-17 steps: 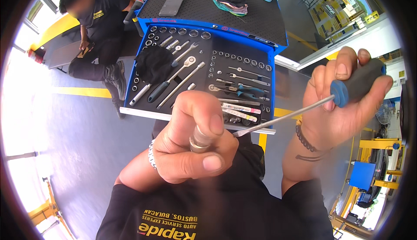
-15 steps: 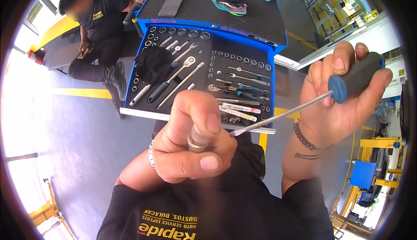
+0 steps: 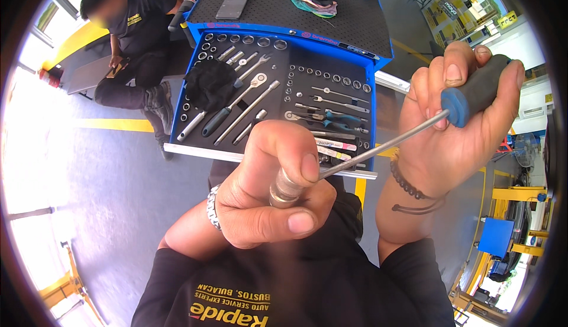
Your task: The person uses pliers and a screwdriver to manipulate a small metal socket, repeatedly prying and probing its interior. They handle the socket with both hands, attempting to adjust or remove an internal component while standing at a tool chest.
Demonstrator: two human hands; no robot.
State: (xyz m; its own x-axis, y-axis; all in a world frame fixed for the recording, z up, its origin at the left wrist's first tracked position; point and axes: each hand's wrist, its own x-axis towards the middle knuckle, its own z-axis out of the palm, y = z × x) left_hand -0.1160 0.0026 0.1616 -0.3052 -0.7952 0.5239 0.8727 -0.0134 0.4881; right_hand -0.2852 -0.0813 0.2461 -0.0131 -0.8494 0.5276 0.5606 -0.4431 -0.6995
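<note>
My left hand (image 3: 269, 194) is closed around a small silver metal socket (image 3: 284, 189), held close to the camera. My right hand (image 3: 458, 123) grips the dark handle, blue at its collar, of a screwdriver (image 3: 473, 93). Its long steel shaft (image 3: 384, 146) slants down and left, and the tip meets the socket between my left thumb and fingers. Behind both hands an open blue tool-cart drawer (image 3: 266, 158) holds sockets, ratchets (image 3: 248, 87), extension bars and wrenches in a black foam tray.
The cart's black top (image 3: 307, 13) carries a phone (image 3: 233, 2), a bundle of cloth (image 3: 313, 0) and a bottle. A black rag (image 3: 210, 84) lies in the drawer. A person in black (image 3: 133, 49) sits on the floor at upper left. Yellow floor lines and yellow-blue equipment (image 3: 503, 232) lie around.
My right hand has tilted slightly, with the screwdriver handle a little higher. The left hand and socket have stayed put.
</note>
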